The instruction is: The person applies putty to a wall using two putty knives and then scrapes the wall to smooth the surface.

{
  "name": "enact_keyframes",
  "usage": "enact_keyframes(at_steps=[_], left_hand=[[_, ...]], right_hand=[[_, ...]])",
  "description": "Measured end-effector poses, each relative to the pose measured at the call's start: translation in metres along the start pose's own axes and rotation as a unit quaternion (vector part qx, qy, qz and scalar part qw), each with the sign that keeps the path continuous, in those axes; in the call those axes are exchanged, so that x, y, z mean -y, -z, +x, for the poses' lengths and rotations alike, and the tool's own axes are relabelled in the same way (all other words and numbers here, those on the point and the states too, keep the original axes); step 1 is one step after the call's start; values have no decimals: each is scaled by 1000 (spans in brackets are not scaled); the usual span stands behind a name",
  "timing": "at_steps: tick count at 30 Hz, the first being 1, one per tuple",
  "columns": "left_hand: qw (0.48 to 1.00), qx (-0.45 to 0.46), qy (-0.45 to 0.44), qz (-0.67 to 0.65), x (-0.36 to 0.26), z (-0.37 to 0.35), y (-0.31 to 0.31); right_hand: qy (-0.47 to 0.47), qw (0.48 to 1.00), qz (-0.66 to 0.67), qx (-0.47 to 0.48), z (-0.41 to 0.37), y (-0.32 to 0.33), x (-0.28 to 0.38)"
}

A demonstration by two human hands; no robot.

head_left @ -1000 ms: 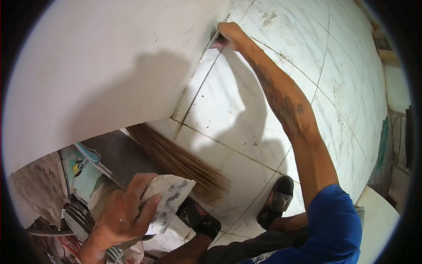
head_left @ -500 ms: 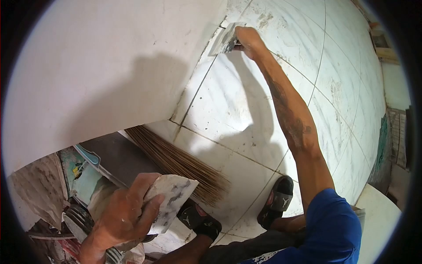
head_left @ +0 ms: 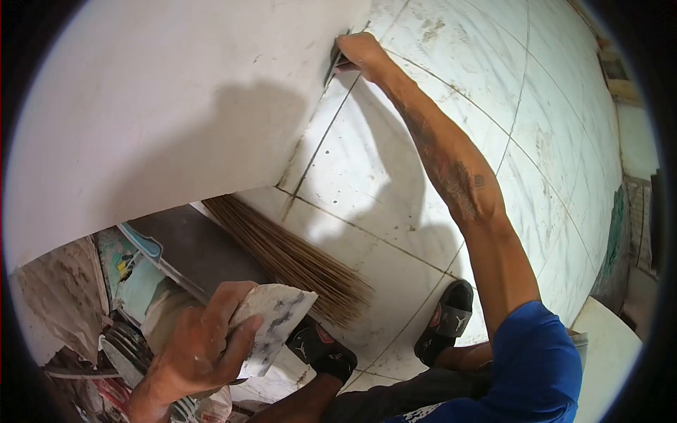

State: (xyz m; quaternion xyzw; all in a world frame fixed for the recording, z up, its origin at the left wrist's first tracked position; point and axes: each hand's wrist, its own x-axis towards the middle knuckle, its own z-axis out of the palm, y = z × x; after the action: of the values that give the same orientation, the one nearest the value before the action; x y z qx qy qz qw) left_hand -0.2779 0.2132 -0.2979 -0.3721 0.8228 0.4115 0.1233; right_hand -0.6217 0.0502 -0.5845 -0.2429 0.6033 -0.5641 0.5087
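Observation:
At the lower left, my left hand is closed round a flat whitish plate smeared with grey, its thumb across the near face. My right arm reaches far up the view. There my right hand grips a thin flat scraper, seen nearly edge-on against the white wall, close to where wall and tiled floor meet. Part of the scraper is hidden by the fingers.
A stick broom lies on the floor beside a dark board. Mixed clutter fills the lower left. Both feet in black sandals stand on the tiles. A pale rounded surface is at the lower right.
My right hand has moved left to the wall, and its scraper has turned from showing its broad face to nearly edge-on. My left hand has hardly moved.

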Motion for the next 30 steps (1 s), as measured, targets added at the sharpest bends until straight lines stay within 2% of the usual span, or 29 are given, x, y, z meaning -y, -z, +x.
enact_keyframes(at_steps=[3, 6, 10, 13, 18, 20, 23, 25, 26, 29, 30], left_hand=[[1000, 9, -11, 11, -6, 5, 2], [999, -5, -40, 36, -11, 10, -1], [999, 10, 10, 33, -22, 14, 3], [999, 5, 30, 27, -19, 12, -1], [999, 1, 33, 16, -7, 9, -4], [1000, -12, 19, 17, -5, 8, -5], [1000, -4, 29, 11, -5, 6, -2], [999, -17, -11, 35, -1, 4, -2], [998, -24, -32, 47, 1, 3, -2], [1000, -17, -10, 19, -2, 3, 1], [1000, -4, 15, 4, -3, 3, 2]], right_hand=[[102, 971, -207, -60, -38, -11, 7], [169, 954, -224, -106, -85, -6, -5], [89, 979, -73, -169, -100, 13, -38], [87, 970, -107, -201, -68, 28, -61], [96, 964, -138, -207, -3, 31, -60], [164, 960, -180, -141, 15, 33, -53], [128, 967, -174, -137, 26, 26, -37], [54, 985, -101, -130, 29, 20, -23], [74, 986, -104, -111, 28, 17, -17], [130, 983, -115, -59, 18, 13, -6], [153, 982, -89, -69, 9, 16, -3]])
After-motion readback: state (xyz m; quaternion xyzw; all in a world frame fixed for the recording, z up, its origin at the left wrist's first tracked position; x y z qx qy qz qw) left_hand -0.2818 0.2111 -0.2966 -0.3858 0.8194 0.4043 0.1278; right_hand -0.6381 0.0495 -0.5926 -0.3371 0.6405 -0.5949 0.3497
